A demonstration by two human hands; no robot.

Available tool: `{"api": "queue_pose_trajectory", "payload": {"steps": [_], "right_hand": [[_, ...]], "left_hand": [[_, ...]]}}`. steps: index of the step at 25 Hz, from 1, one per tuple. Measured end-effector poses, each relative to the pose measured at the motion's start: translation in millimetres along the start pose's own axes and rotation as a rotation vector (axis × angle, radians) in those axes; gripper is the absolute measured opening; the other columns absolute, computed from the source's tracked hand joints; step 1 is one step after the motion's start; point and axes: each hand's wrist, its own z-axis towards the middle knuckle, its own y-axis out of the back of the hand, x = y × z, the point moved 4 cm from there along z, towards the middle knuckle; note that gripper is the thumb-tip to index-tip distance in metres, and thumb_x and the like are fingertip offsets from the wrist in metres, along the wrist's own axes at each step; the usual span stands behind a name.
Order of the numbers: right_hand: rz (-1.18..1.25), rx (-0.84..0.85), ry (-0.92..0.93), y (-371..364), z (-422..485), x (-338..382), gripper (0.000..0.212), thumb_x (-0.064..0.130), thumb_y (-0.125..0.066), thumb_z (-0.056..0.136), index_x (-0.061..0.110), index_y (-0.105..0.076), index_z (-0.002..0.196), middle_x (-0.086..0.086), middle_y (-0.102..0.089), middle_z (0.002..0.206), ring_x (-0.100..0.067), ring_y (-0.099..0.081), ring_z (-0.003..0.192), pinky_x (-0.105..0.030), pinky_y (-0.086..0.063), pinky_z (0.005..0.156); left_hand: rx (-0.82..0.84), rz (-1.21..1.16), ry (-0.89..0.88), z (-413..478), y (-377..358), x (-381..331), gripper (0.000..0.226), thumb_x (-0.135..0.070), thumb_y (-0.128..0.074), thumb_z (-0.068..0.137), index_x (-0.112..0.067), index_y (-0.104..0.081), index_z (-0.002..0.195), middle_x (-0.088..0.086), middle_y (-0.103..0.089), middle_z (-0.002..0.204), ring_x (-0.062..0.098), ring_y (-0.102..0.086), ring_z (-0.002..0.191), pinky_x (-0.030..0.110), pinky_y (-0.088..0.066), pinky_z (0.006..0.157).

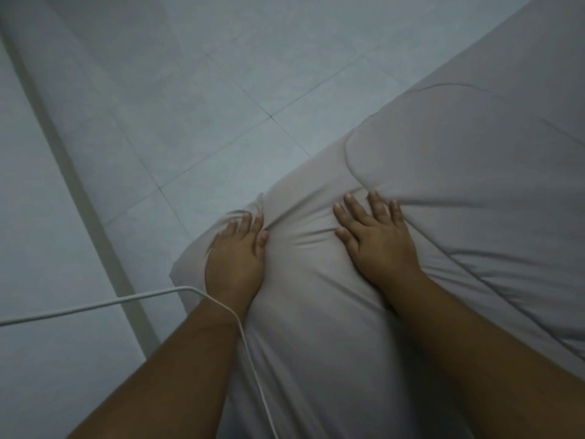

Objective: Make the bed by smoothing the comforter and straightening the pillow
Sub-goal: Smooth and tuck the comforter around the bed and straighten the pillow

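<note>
A soft, pale grey comforter (443, 185) covered the bed, its smooth cloth puffed and rounded at the corner and drawn into shallow folds between the hands. The left hand (235, 258) lay at the corner's edge, fingers curled over the bunched fabric and gripping it. The right hand (376, 236) rested flat on top, fingers spread wide, holding nothing, pressing the cloth just beside a curved ridge. A thin white cable (95, 307) crossed the left wrist. Beyond the corner lay a floor (205, 90) of large, matte grey tiles with fine grout lines.
</note>
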Motion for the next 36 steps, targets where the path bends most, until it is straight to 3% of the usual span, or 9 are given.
{"api": "queue_pose_trajectory", "payload": {"steps": [4, 8, 13, 16, 21, 23, 26, 29, 36], "right_hand": [[0.023, -0.019, 0.03, -2.2, -2.6, 24.3, 0.052, 0.046, -0.031, 0.092, 0.026, -0.052, 0.135, -0.001, -0.051, 0.141, -0.033, -0.043, 0.133, -0.046, -0.015, 0.11], [0.082, 0.083, -0.085, 11.5, 0.2, -4.1, 0.07, 0.056, -0.012, 0.088, 0.024, -0.024, 0.149, 0.004, -0.018, 0.157, -0.024, -0.013, 0.146, -0.039, -0.002, 0.116], [0.053, 0.052, -0.714, 44.9, 27.9, -136.3, 0.066, 0.05, -0.02, 0.098, 0.014, -0.007, 0.151, -0.004, -0.005, 0.16, -0.026, 0.001, 0.147, -0.046, 0.001, 0.118], [0.046, 0.079, -0.982, 32.0, 55.0, -166.3, 0.067, 0.051, -0.016, 0.098, 0.013, -0.005, 0.151, -0.004, -0.002, 0.161, -0.026, 0.001, 0.147, -0.049, 0.001, 0.118], [0.152, 0.006, -0.684, 8.3, 150.6, -75.7, 0.081, 0.058, 0.008, 0.081, 0.021, -0.004, 0.152, 0.003, -0.002, 0.16, -0.02, 0.002, 0.147, -0.04, 0.011, 0.114], [0.252, 0.021, -0.595, 18.3, 163.6, -75.2, 0.08, 0.059, 0.006, 0.08, 0.024, -0.005, 0.151, 0.007, -0.003, 0.16, -0.016, 0.004, 0.147, -0.034, 0.014, 0.113], [0.157, -0.158, -0.883, 36.9, 127.7, -151.4, 0.073, 0.055, -0.005, 0.089, 0.016, -0.015, 0.151, -0.001, -0.013, 0.159, -0.023, -0.004, 0.147, -0.037, 0.008, 0.115], [0.096, -0.003, -1.244, 34.3, 73.1, -230.4, 0.066, 0.051, -0.016, 0.097, 0.014, -0.007, 0.151, -0.003, -0.005, 0.161, -0.025, 0.0, 0.147, -0.045, 0.002, 0.118], [0.155, -0.044, -1.145, 23.8, 172.9, -188.3, 0.061, 0.052, -0.009, 0.097, 0.027, 0.001, 0.151, -0.005, 0.007, 0.16, -0.021, 0.009, 0.146, -0.042, 0.011, 0.116]], "left_hand": [[0.001, 0.037, 0.007, -8.3, 1.8, 24.6, 0.06, -0.046, -0.02, 0.095, -0.014, -0.046, 0.139, 0.014, -0.046, 0.144, 0.038, -0.044, 0.131, 0.05, -0.036, 0.108], [0.063, 0.019, 0.272, -3.5, 12.4, 7.6, 0.08, -0.06, -0.012, 0.091, -0.007, -0.007, 0.151, 0.016, -0.012, 0.158, 0.033, -0.014, 0.145, 0.044, -0.012, 0.118], [0.081, -0.072, -0.355, 56.9, -10.2, -155.3, 0.07, -0.053, -0.027, 0.091, -0.013, -0.016, 0.147, 0.003, -0.021, 0.155, 0.026, -0.03, 0.141, 0.041, -0.011, 0.113], [0.19, -0.022, -0.35, 122.4, -26.7, -156.8, 0.07, -0.06, -0.007, 0.091, -0.02, -0.006, 0.149, -0.003, -0.004, 0.157, 0.02, -0.017, 0.146, 0.04, -0.002, 0.116], [0.493, 0.04, -0.111, 179.1, -22.0, -88.7, 0.076, -0.062, -0.005, 0.091, -0.016, 0.008, 0.15, 0.004, 0.007, 0.161, 0.023, 0.003, 0.148, 0.044, -0.002, 0.12], [0.451, -0.001, -0.195, 194.4, -16.2, -125.1, 0.075, -0.059, -0.003, 0.091, -0.015, 0.01, 0.15, 0.006, 0.009, 0.16, 0.024, 0.006, 0.147, 0.043, 0.002, 0.119], [0.295, -0.136, -0.592, 199.1, -16.8, -223.5, 0.075, -0.056, 0.004, 0.083, -0.02, 0.007, 0.15, 0.002, 0.008, 0.16, 0.021, 0.007, 0.147, 0.036, 0.006, 0.116], [0.294, -0.113, -0.754, 209.0, -40.9, -268.1, 0.071, -0.058, 0.005, 0.088, -0.023, 0.003, 0.15, -0.003, 0.002, 0.16, 0.018, 0.001, 0.147, 0.035, 0.006, 0.114], [0.496, -0.178, -0.649, 279.3, -56.2, -258.4, 0.063, -0.053, -0.005, 0.095, -0.024, 0.011, 0.149, -0.004, 0.009, 0.16, 0.013, 0.004, 0.147, 0.035, 0.005, 0.118]]}}
